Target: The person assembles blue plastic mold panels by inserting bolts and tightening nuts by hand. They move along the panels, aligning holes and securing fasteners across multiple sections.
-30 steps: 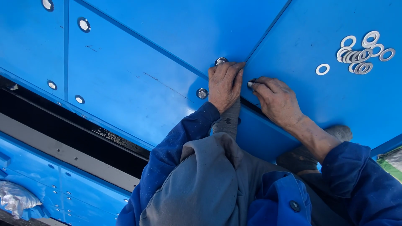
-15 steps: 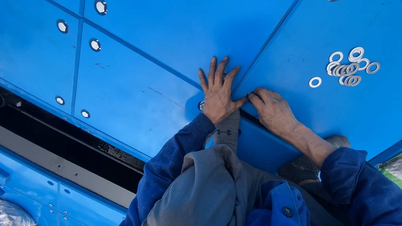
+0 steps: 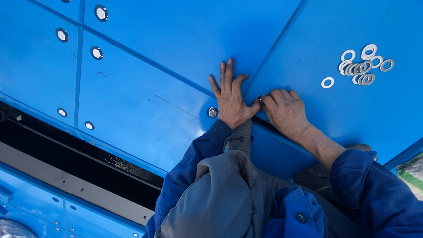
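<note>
Hands at panel seam, frame centre.
Left hand (image 3: 231, 103) flat, fingers spread; right hand (image 3: 285, 110) pinches a bolt (image 3: 261, 99). One bolt (image 3: 213, 112) seated beside; washers (image 3: 361, 66) unused, upper right.

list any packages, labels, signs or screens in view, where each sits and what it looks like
Sack or bag: right edge, below the blue panel, only a corner in view; pale woven look with a green stripe.
Clear plastic wrapping: bottom left corner, crumpled; contents cannot be told.
No labels, signs or screens show.
</note>
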